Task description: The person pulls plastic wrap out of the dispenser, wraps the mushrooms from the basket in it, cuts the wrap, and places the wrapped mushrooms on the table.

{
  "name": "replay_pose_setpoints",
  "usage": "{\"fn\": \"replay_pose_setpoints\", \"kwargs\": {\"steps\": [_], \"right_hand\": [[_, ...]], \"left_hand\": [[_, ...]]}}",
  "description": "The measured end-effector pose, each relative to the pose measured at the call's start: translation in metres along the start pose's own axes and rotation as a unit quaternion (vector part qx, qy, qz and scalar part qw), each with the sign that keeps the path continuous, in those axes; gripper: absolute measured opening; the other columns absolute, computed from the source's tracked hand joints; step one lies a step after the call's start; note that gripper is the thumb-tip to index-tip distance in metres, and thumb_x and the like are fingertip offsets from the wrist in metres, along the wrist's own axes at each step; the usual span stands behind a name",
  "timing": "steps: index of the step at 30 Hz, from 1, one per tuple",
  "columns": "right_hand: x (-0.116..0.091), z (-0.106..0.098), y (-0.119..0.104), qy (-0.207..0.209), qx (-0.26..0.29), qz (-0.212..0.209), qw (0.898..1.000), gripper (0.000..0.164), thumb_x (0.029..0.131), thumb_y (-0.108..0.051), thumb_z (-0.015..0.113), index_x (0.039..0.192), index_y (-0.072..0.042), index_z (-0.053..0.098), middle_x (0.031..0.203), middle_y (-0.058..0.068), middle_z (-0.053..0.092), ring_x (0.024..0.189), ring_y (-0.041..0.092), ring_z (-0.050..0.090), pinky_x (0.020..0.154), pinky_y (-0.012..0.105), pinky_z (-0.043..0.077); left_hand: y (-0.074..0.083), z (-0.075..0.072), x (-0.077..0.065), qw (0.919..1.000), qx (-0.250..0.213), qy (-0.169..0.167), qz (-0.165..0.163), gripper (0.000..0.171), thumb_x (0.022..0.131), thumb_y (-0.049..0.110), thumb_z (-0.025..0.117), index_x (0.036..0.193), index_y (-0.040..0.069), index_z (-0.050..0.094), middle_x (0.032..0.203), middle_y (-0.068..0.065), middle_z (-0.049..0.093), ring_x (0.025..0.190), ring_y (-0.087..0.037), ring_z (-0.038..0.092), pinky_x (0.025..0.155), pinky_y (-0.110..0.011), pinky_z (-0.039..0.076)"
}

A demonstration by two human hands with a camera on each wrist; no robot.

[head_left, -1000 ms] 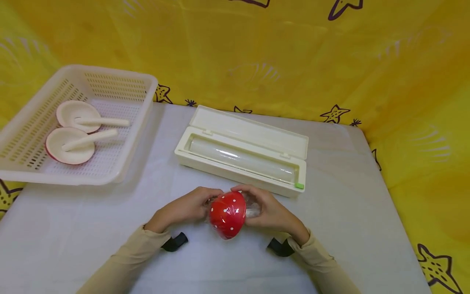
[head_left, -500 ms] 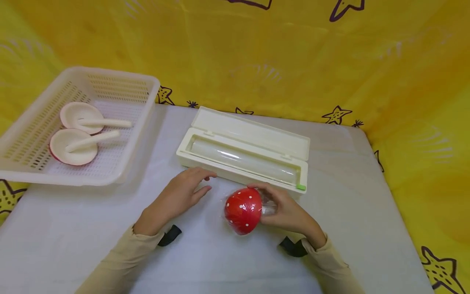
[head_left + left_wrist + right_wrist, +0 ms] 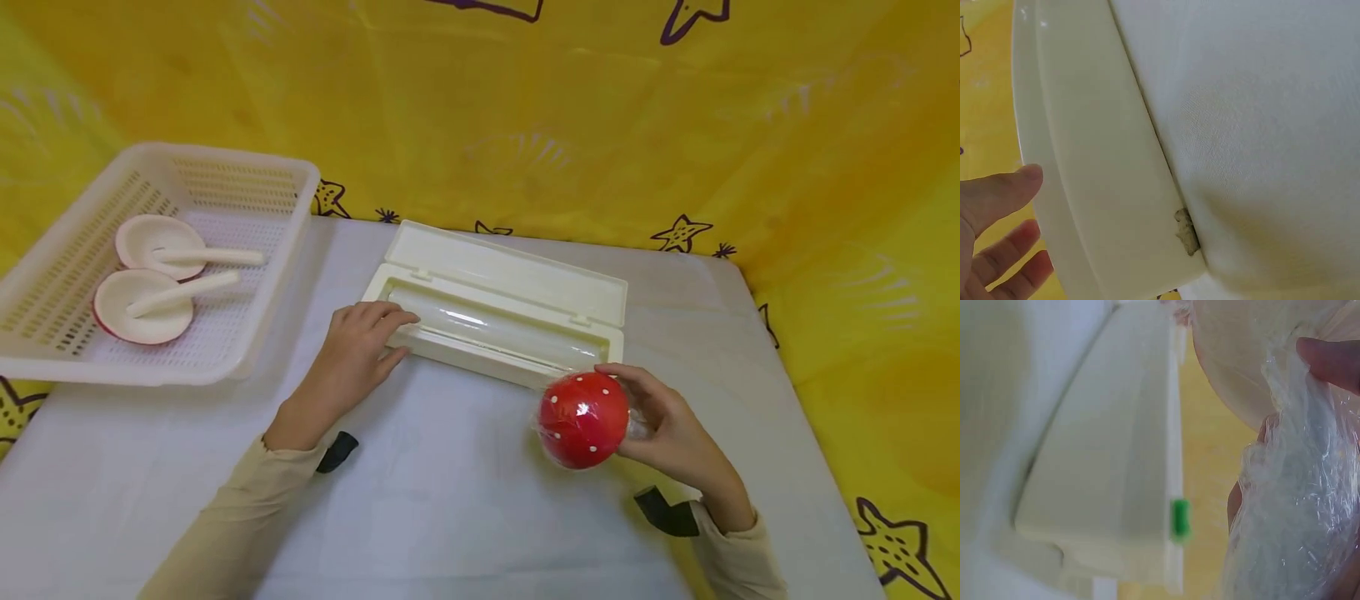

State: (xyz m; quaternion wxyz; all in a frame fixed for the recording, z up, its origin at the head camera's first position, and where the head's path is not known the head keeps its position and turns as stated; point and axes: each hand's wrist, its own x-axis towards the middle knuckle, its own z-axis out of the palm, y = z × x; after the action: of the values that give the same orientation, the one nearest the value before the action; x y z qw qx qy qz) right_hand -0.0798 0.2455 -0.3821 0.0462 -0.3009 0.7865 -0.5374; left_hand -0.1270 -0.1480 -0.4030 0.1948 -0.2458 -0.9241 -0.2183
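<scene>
My right hand (image 3: 675, 437) grips a toy mushroom (image 3: 583, 421) by its stem. Its red, white-dotted cap points left, and clear cling film wraps it. In the right wrist view, crumpled cling film (image 3: 1304, 487) bunches around the stem under the pale underside of the cap. My left hand (image 3: 352, 362) is at the left end of an open cream cling film dispenser (image 3: 480, 358), fingers loosely bent and empty. Seen from the left wrist, the thumb (image 3: 1007, 190) is right at the box's rim. A roll of film (image 3: 487, 325) lies inside the dispenser.
A white plastic basket (image 3: 277, 283) stands at the left, with two more toy mushrooms (image 3: 150, 304) lying stem-up in it. The dispenser's lid (image 3: 510, 271) is folded back. A yellow patterned curtain (image 3: 450, 108) hangs behind the white-covered table (image 3: 450, 500).
My left hand has let go of the mushroom and moved up and left to the dispenser's left end. My right hand has carried the wrapped mushroom to the right, before the dispenser's right end.
</scene>
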Motion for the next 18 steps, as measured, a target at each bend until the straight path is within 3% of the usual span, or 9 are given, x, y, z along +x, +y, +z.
{"fn": "replay_pose_setpoints", "kwargs": {"steps": [6, 8, 13, 18], "right_hand": [[-0.014, -0.029, 0.003, 0.063, 0.012, 0.017, 0.998, 0.079, 0.069, 0.024, 0.074, 0.14, 0.011, 0.041, 0.133, -0.008, 0.059, 0.119, 0.008, 0.056, 0.086, 0.019, 0.056], [-0.018, -0.037, 0.008, 0.092, 0.027, 0.001, 0.995, 0.078, 0.069, 0.025, 0.072, 0.14, 0.013, 0.041, 0.133, -0.004, 0.06, 0.119, 0.01, 0.056, 0.085, 0.018, 0.055], [-0.028, -0.055, 0.021, 0.16, 0.055, -0.019, 0.985, 0.074, 0.072, 0.029, 0.065, 0.14, 0.011, 0.043, 0.132, 0.001, 0.061, 0.116, 0.011, 0.057, 0.082, 0.015, 0.055], [-0.033, -0.067, 0.033, 0.213, 0.085, 0.006, 0.973, 0.069, 0.079, 0.029, 0.057, 0.143, 0.007, 0.042, 0.133, 0.001, 0.059, 0.117, 0.011, 0.056, 0.084, 0.016, 0.055]], "left_hand": [[-0.007, 0.004, 0.004, 0.9999, 0.003, 0.003, 0.014, 0.038, 0.077, 0.009, 0.084, 0.112, 0.008, 0.068, 0.112, -0.012, 0.067, 0.111, -0.033, 0.06, 0.093, -0.055, 0.041], [-0.009, 0.006, 0.005, 0.9999, -0.001, -0.003, 0.015, 0.036, 0.078, 0.01, 0.084, 0.111, 0.008, 0.069, 0.111, -0.011, 0.069, 0.109, -0.032, 0.062, 0.094, -0.055, 0.04], [-0.013, 0.008, 0.009, 0.9995, 0.007, -0.009, 0.028, 0.032, 0.078, 0.013, 0.084, 0.107, 0.009, 0.071, 0.104, -0.008, 0.073, 0.097, -0.032, 0.066, 0.094, -0.053, 0.041], [-0.015, 0.009, 0.012, 0.999, 0.005, -0.012, 0.043, 0.034, 0.075, 0.014, 0.086, 0.106, 0.009, 0.073, 0.098, -0.008, 0.072, 0.093, -0.032, 0.065, 0.093, -0.05, 0.042]]}}
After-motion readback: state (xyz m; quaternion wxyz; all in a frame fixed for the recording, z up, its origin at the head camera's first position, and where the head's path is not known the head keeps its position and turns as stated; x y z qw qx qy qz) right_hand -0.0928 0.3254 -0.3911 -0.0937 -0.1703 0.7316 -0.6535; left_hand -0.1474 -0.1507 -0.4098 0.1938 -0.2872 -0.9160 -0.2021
